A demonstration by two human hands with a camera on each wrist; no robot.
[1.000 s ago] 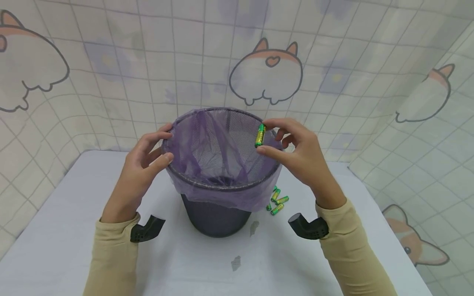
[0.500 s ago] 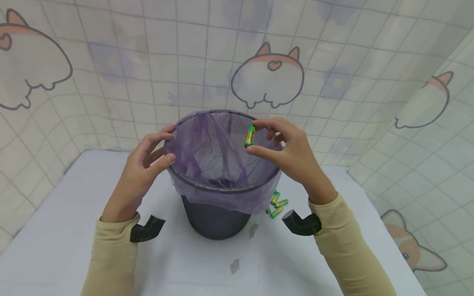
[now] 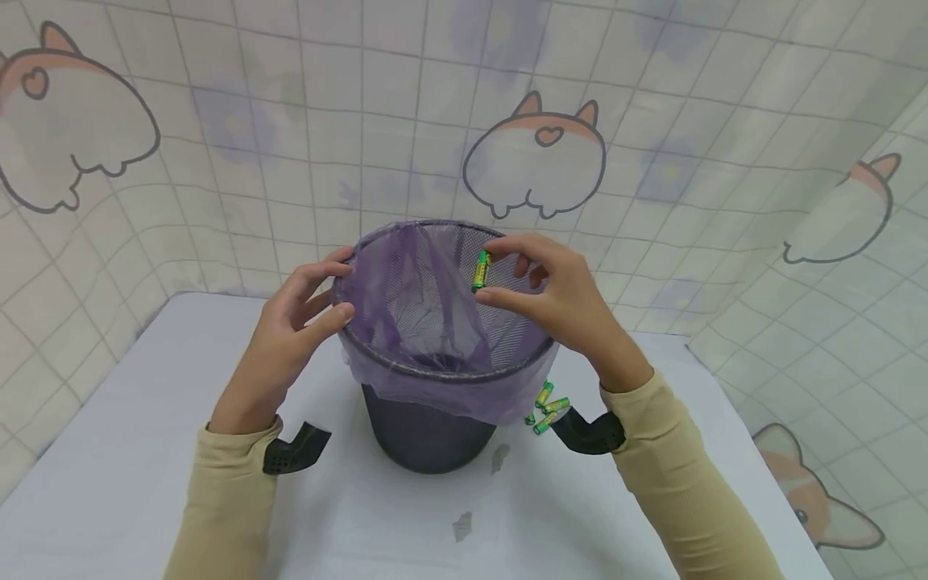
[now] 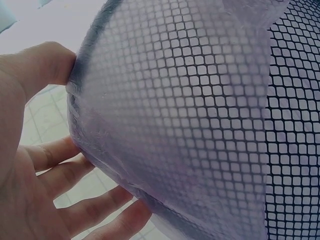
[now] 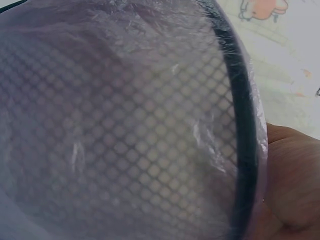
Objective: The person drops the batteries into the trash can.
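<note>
A person pinches a battery (image 3: 482,271) between thumb and forefinger of the right hand (image 3: 558,290) at the open mouth of a mesh bin (image 3: 431,439).

The small green-and-yellow cell stands near upright, slightly tilted, its ends between the two fingertips; whether it is above the rim or just inside cannot be told (the right wrist's view shows mainly film, mesh and part of that hand). The left hand (image 3: 290,338) is spread along the opposite rim, thumb apart from the fingers, tips touching its edge. A translucent purple liner (image 3: 442,396) drapes inside and folds over the outside. More green-and-yellow batteries (image 3: 554,405) lie on the white table (image 3: 377,532) just beside the bin, partly hidden by a black wrist device (image 3: 590,432).
</note>
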